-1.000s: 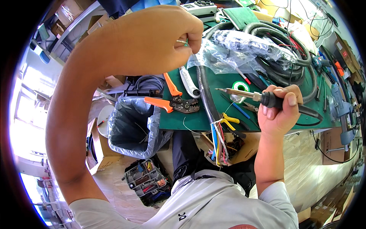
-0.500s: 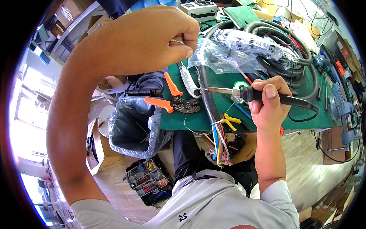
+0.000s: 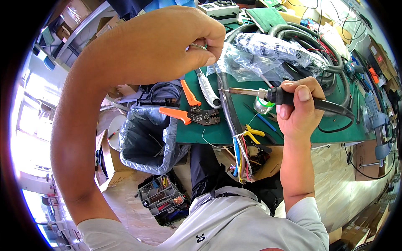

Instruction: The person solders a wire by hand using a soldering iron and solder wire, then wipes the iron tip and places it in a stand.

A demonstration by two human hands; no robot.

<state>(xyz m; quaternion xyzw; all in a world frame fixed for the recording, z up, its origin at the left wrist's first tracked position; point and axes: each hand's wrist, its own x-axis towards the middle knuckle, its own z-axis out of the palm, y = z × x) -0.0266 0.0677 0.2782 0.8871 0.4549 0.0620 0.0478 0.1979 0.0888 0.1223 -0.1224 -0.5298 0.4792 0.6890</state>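
My right hand [image 3: 299,106] grips the handle of a soldering iron [image 3: 289,96]. Its metal tip points left and meets the thick black cable [image 3: 228,111], which lies on the green mat with a slit in its jacket there. Above that spot, my left hand [image 3: 197,42] is closed, thumb against the fingers, on what looks like a thin wire [image 3: 216,71] running down to the cable. Coloured wires [image 3: 238,154] fan out of the cable's near end. Beside the cable lie an orange-handled crimping tool [image 3: 192,111] and a white utility knife [image 3: 208,90].
A spool of solder [image 3: 263,106] and yellow-handled pliers [image 3: 254,134] sit right of the cable. Clear plastic wrap [image 3: 255,62] and a coil of thick black cable [image 3: 331,46] fill the far side. A lined bin [image 3: 146,138] stands left of the table edge.
The iron and my right hand have shifted slightly right, and the tip now meets the cable a little farther up. My left hand has moved slightly right.
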